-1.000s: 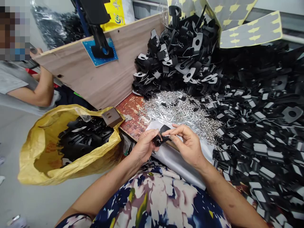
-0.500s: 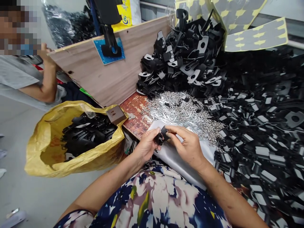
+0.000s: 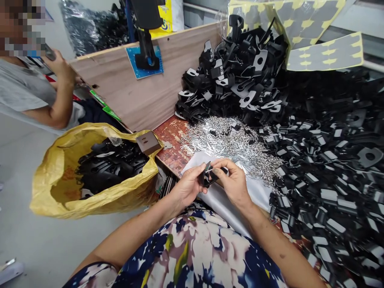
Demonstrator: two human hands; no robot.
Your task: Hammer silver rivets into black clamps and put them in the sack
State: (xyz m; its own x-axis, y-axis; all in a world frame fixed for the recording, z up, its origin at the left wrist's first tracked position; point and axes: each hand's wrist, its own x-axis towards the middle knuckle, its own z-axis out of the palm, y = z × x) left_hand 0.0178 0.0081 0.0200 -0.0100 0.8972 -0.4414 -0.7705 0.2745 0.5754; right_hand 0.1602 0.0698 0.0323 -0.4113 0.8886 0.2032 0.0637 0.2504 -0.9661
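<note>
My left hand [image 3: 191,181] is closed on a small black plastic clip part [image 3: 207,179], held just above the grey sheet on my lap side of the table. The thumb and forefinger of my right hand [image 3: 234,182] pinch a thin silvery metal pin [image 3: 210,170] against the open side of that part. Some black plastic also shows under the right fingers; whether it belongs to the same part I cannot tell. Just beyond both hands spreads a heap of loose metal pins [image 3: 231,140]. The grey sheet [image 3: 258,196] lies beneath my hands.
Black clip pieces with grey pads [image 3: 330,194] cover the right side. Larger black parts [image 3: 237,80] are piled against a wooden board [image 3: 144,92]. At left stands a yellow sack [image 3: 49,180] of black parts, a brown block [image 3: 148,143] on its rim. Another person [image 3: 33,92] sits beyond.
The black clip part has turned in my left hand, so its open side shows. My right fingers have shifted slightly, and a silvery pin is now visible between them.
</note>
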